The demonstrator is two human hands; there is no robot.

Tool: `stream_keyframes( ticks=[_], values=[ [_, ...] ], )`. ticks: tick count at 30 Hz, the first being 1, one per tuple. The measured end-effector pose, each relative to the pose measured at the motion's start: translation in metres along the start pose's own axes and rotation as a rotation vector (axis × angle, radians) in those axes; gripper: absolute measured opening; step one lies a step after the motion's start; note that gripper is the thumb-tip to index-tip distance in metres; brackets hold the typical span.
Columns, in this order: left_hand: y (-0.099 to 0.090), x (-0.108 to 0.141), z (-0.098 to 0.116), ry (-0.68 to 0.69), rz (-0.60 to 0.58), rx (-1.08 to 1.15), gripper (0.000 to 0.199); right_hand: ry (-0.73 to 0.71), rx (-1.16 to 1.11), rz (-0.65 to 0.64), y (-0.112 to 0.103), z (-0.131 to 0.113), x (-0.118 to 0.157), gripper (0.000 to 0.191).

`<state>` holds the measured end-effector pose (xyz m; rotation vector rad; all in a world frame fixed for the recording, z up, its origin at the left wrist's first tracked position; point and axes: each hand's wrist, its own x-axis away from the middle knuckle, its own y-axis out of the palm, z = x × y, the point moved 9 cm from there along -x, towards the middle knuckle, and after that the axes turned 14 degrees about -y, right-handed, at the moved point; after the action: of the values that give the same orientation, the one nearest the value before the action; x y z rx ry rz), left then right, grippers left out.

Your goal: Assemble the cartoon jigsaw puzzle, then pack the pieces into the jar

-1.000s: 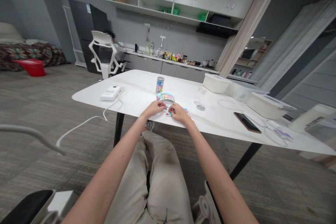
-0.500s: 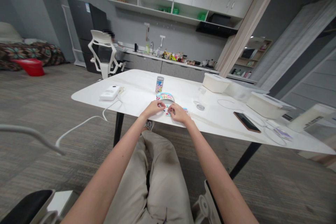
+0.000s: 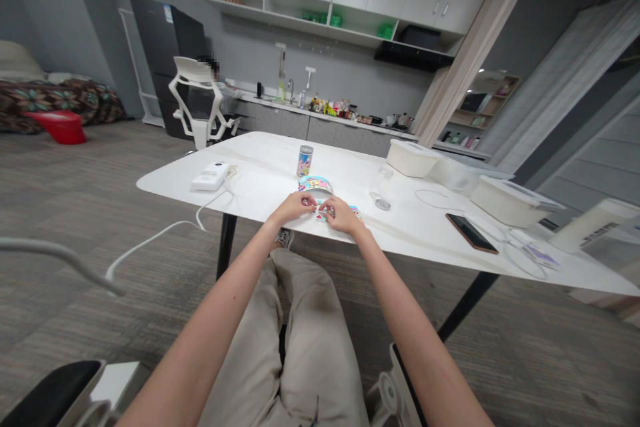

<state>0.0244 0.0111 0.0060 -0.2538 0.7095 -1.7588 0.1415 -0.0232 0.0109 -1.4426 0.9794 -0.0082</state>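
Head view: looking down past the person's knees at a white table (image 3: 260,163).
Left hand (image 3: 300,207): fingers (image 3: 311,199) curled in, tips narrow at a small colourful paper piece (image 3: 323,215); the view is too small to be sure they grip it.
Right hand (image 3: 343,215): fingers (image 3: 331,203) also curled and narrow at the same piece, just beside the left hand.
Thing's place: on the table by its near edge, between the hands.
Nearby: a curved printed strip (image 3: 315,184) just beyond the hands, a printed can (image 3: 305,161) past that, a clear glass (image 3: 382,192) to the right.
Farther: a smartphone (image 3: 471,233), plastic tubs (image 3: 412,159), a white charger (image 3: 210,177).
Background: a co-worker (image 3: 207,70) at the counter, in a white chair (image 3: 195,103).
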Motion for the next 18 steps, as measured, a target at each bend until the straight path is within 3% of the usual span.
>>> stream_keyframes(
  ticks=[6,12,18],
  values=[
    [0.001,0.001,0.001,0.010,-0.021,0.009,0.025,-0.018,-0.019,0.076,-0.007,-0.003,-0.001,0.019],
    [0.004,0.002,0.002,0.000,-0.049,0.004,0.031,0.067,-0.121,0.211,-0.013,0.010,0.002,0.015],
    [0.006,0.001,0.003,0.042,-0.056,-0.005,0.031,0.063,-0.184,0.179,-0.009,0.011,0.002,0.007]
  ],
)
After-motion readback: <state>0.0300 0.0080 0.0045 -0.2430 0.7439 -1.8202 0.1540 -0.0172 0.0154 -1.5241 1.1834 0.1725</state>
